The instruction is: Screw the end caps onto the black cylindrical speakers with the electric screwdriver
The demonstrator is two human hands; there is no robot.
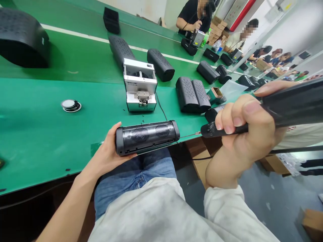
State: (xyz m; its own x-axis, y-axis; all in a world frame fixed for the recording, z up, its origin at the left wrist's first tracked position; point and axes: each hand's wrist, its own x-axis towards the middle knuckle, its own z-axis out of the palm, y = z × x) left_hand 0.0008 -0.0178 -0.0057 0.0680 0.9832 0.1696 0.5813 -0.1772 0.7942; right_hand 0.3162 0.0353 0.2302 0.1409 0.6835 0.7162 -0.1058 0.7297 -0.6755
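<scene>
1. Nearest my view from the head camera are the wearer's pale shirt and blue jeans, with a cardboard carton below the table edge.
2. I see the left hand wrapped around the left end of a black speaker housing, gripping it from its near and far sides. The housing lies lengthwise across my view at the table's near edge, above the jeans, its two perforated patches facing up.
3. To its right, I have the right hand raised, fingers curled tightly around a black screwdriver. The thin bit points left, its tip just beside the housing's right end; I cannot tell whether they touch.
4. Beyond the housing, on the light green mat, I find a silver device, with a stack of round discs well to its left.
5. Right of the device, I see two ridged black cases side by side, near a small open box and a clear bag.
6. Farther off, more black cases lie on a darker green surface crossed by a white line.
7. Farthest, I make out a co-worker in black and others seated along the right.
</scene>
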